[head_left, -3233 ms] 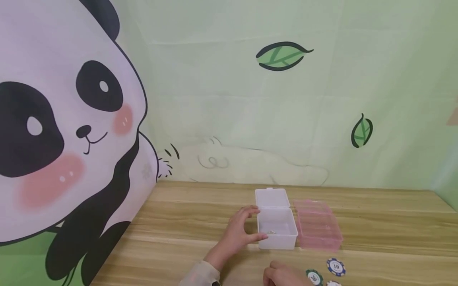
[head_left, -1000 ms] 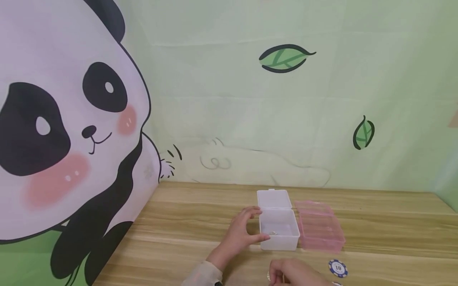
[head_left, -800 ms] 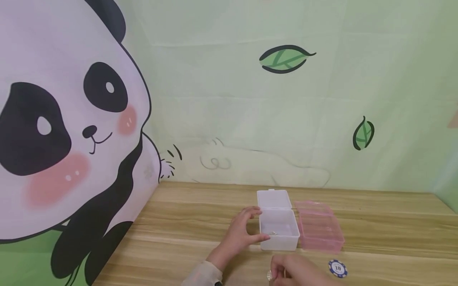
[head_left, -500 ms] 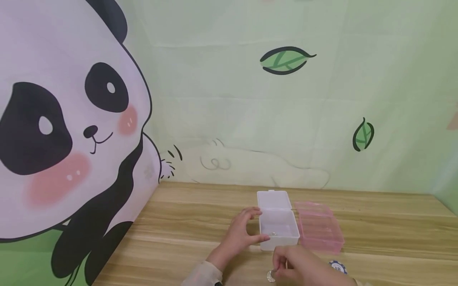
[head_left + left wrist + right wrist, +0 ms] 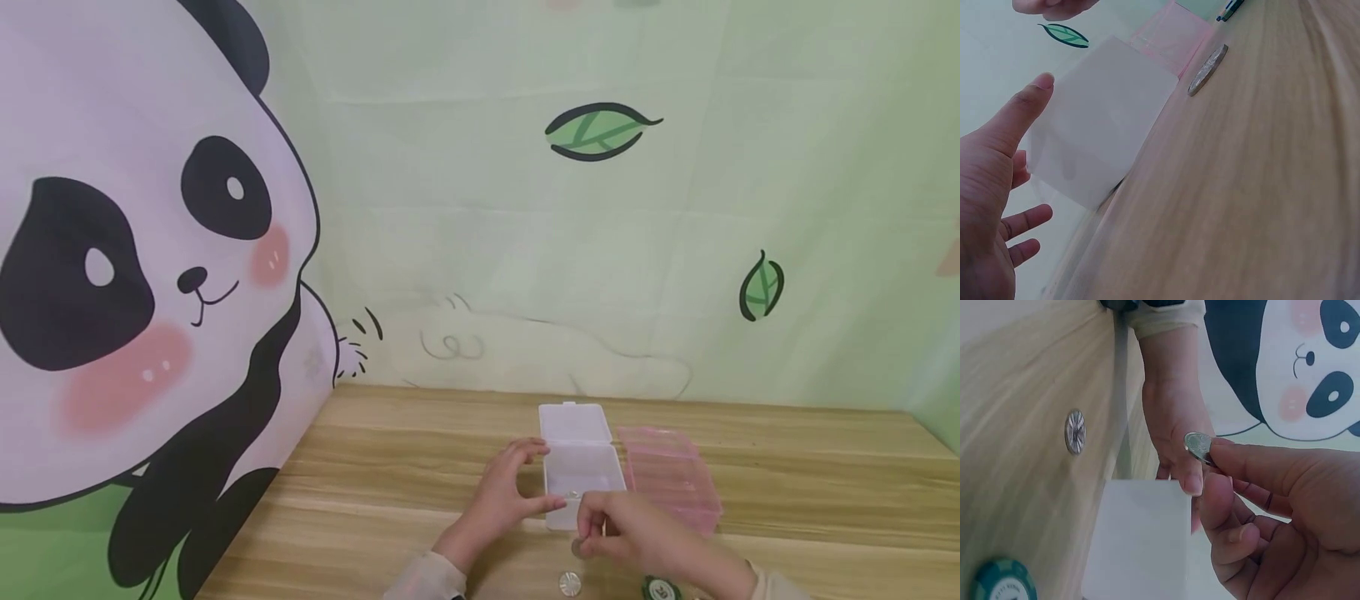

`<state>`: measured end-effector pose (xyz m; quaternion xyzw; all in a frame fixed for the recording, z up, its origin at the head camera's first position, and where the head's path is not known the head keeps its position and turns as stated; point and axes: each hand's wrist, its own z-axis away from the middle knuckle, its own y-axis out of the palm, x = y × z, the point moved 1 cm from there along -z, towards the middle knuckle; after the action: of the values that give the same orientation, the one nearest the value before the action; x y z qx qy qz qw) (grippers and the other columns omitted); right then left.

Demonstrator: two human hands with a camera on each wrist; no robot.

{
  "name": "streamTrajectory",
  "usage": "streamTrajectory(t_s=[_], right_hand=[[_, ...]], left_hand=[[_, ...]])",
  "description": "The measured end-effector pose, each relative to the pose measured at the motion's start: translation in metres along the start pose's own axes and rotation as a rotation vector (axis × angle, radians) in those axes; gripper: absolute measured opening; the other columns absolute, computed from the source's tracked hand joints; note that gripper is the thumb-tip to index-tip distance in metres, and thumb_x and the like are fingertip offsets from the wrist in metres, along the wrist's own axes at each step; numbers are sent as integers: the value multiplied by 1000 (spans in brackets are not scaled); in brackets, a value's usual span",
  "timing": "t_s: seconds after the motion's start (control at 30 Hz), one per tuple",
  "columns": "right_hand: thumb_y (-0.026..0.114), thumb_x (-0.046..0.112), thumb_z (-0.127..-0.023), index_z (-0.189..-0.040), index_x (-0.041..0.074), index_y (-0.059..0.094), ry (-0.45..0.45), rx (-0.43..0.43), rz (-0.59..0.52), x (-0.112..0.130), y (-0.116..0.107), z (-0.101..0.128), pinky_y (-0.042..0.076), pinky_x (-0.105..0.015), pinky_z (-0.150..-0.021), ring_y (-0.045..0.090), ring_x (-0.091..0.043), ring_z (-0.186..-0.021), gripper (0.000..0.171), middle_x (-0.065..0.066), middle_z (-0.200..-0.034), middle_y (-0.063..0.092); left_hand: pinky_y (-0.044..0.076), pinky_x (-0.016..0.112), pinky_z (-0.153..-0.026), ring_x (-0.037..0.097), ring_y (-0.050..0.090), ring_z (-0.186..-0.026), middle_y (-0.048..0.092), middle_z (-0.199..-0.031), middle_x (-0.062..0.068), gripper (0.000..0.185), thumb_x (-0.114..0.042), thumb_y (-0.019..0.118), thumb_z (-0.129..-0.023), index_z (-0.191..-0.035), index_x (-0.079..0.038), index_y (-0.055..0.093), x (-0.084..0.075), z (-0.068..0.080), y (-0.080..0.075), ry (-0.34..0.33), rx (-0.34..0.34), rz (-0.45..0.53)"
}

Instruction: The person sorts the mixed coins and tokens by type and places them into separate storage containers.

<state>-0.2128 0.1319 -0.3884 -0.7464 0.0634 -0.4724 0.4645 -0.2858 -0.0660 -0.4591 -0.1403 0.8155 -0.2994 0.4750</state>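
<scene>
1. I pinch a silver coin (image 5: 1197, 448) in my right hand (image 5: 626, 533), just at the near rim of the white box (image 5: 581, 479), whose lid stands open.
2. My left hand (image 5: 502, 500) steadies the box's left wall, fingers (image 5: 1019, 119) relaxed against it.
3. This looks like the carrying step; next I should move the coin over the opening and let go.
4. Half a second ago my right hand sat lower, nearer the second coin (image 5: 570, 582) lying on the desk (image 5: 375, 467) before the box; a green chip (image 5: 660, 590) now shows.
</scene>
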Motion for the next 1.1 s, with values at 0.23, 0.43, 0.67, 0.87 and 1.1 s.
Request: streamTrajectory(t_s=[0.23,0.43,0.67,0.87,1.1], right_hand=[[68,19,-87,-84,11,56,27,17,-83,-5,-9,-8,46,-18,-49,47,4,-55,16,8,-71,58],[67,18,-89,-86,8,56,48,-17,-85,-8,-17,-14,45,-19,-49,48,2,-55,15,1,-72,61],[65,19,-90,-86,9,57,79,-73,-18,-12,-25,-22,46,-20,-49,49,0,-58,14,0,-77,62],[65,18,-91,-85,9,58,96,-99,16,-19,-28,-30,44,-19,-54,49,-1,-62,12,-1,-77,61],[66,12,-89,-84,6,56,94,-117,8,-30,-26,-43,44,-19,-53,49,-3,-59,12,2,-75,59]], left_hand=[[43,43,-100,23,56,-116,53,-139,-1,66,-39,82,-72,-127,-13,56,1,1,-1,-3,-2,1],[45,42,-99,24,56,-117,53,-139,-1,66,-40,82,-72,-127,-13,56,1,1,-1,-12,5,25],[46,40,-98,23,56,-116,54,-138,-1,65,-39,82,-72,-126,-13,56,1,1,-1,-5,1,33],[47,39,-98,25,56,-116,53,-139,2,64,-37,82,-73,-126,-11,56,0,2,-2,12,7,53],[46,38,-99,25,56,-116,53,-139,0,64,-38,82,-73,-126,-13,56,0,1,-1,15,4,24]])
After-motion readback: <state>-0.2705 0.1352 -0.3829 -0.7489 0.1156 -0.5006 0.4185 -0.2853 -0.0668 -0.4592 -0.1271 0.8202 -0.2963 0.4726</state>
